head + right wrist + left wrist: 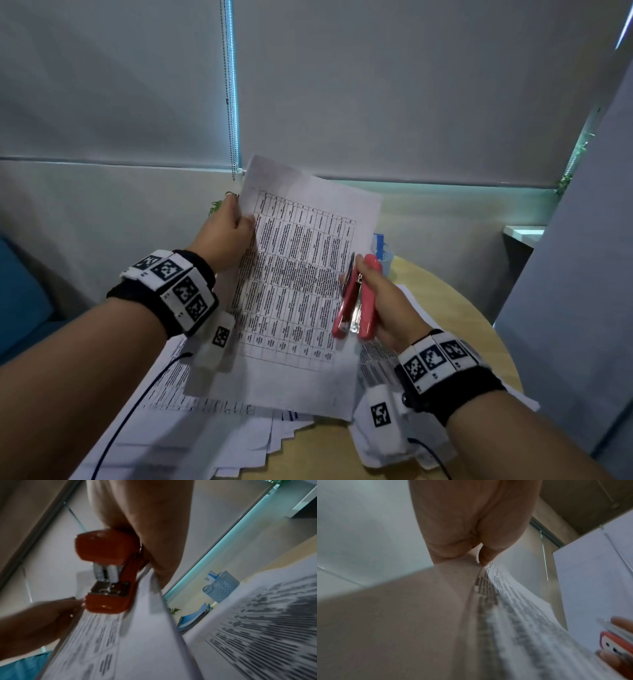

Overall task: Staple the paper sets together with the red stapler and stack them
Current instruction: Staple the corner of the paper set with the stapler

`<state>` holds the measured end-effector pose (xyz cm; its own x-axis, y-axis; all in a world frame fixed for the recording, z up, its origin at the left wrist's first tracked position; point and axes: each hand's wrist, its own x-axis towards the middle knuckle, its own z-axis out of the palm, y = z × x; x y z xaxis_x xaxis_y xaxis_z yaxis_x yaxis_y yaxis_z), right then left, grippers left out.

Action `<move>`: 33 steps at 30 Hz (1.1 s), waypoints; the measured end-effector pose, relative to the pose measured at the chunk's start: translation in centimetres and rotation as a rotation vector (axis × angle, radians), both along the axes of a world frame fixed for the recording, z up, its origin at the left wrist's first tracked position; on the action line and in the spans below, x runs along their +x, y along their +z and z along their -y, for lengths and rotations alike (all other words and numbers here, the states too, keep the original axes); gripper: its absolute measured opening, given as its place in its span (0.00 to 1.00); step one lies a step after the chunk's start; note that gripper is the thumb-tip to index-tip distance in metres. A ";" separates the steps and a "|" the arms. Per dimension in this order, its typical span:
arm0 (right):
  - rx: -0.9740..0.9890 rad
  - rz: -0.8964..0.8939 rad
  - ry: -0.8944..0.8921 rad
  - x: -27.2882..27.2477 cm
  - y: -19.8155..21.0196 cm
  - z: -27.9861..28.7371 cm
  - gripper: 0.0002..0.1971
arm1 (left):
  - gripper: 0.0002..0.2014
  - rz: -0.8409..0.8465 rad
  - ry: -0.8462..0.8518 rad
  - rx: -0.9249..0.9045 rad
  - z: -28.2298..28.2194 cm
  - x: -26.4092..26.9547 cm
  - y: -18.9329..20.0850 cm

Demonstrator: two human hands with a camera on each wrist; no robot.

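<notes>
My left hand (pixel 228 233) pinches the upper left edge of a printed paper set (pixel 294 281) and holds it tilted above the table. In the left wrist view the thumb and fingers (pixel 484 555) clamp that sheet edge. My right hand (pixel 380 301) grips the red stapler (pixel 356 305) at the set's right edge; its mouth points toward me. In the right wrist view the red stapler (pixel 109 572) lies against the paper set (pixel 106 642), with my left hand (pixel 39 623) beside it. The mouth stands apart, with no paper visibly between its two arms.
More printed sheets (pixel 191 421) lie spread over the round wooden table (pixel 455 301) below my hands, some under my right wrist. A pale blue basket (pixel 383 257) stands at the table's far edge. A bead chain (pixel 233 102) hangs by the blinds. A blue seat (pixel 20 301) is at left.
</notes>
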<state>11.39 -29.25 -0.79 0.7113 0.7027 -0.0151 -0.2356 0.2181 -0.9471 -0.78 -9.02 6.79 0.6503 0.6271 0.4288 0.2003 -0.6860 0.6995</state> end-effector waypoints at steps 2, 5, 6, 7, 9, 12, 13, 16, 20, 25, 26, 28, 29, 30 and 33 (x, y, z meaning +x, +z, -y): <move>-0.018 0.003 -0.030 0.7 1.0 0.4 0.18 | 0.08 -0.047 -0.045 -0.034 -0.1 -0.2 -0.3; -0.140 0.023 -0.070 2.4 2.0 1.4 0.18 | 0.18 -0.209 -0.094 -0.038 -0.8 -0.5 -1.6; -0.182 0.017 -0.081 3.0 2.2 1.8 0.18 | 0.19 -0.309 -0.108 -0.008 -1.1 -0.7 -2.4; -0.217 0.002 -0.101 3.6 2.3 2.2 0.17 | 0.19 -0.424 -0.123 0.044 -1.5 -0.8 -3.2; -0.260 -0.038 -0.135 4.9 2.1 3.2 0.14 | 0.19 -0.644 -0.142 0.189 -2.1 -1.2 -5.2; -0.366 -0.045 -0.185 6.5 1.5 4.5 0.13 | 0.20 -0.932 -0.189 0.329 -2.5 -1.6 -8.2; -0.458 -0.009 -0.192 7.1 1.1 4.9 0.13 | 0.20 -1.017 -0.200 0.354 -2.6 -1.7 -9.1; -0.841 0.186 -0.088 8.7 -0.3 6.2 0.24 | 0.21 -1.189 -0.230 0.342 -2.7 -2.1 -10.8; -1.212 0.354 0.018 9.1 -0.6 6.7 0.34 | 0.25 -1.236 -0.265 0.359 -3.0 -2.1 -11.2; -1.212 0.507 -0.081 7.9 -0.7 4.4 0.42 | 0.27 -1.221 -0.267 0.338 -3.5 -1.7 -11.2; -1.196 0.485 -0.052 8.1 -1.0 3.5 0.45 | 0.27 -1.219 -0.264 0.337 -3.6 -1.7 -11.3; -1.177 0.474 0.057 7.4 -1.4 1.7 0.40 | 0.28 -1.219 -0.263 0.344 -3.6 -1.6 -11.5; -1.220 0.496 0.113 6.7 -1.5 0.8 0.39 | 0.28 -1.219 -0.266 0.344 -3.6 -1.5 -11.6; -1.259 0.524 0.148 5.9 -1.5 -0.2 0.40 | 0.28 -1.220 -0.269 0.339 -3.5 -1.5 -11.6; -1.314 0.627 0.210 4.2 -2.3 -3.0 0.41 | 0.23 -1.198 -0.302 0.308 -3.5 -1.4 -11.6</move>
<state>15.61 -26.21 -3.11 0.7311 0.5172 -0.4450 0.3617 -0.8468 -0.3900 -2.16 -5.52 -4.84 0.8289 0.3666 -0.4225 0.4019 -0.9157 -0.0061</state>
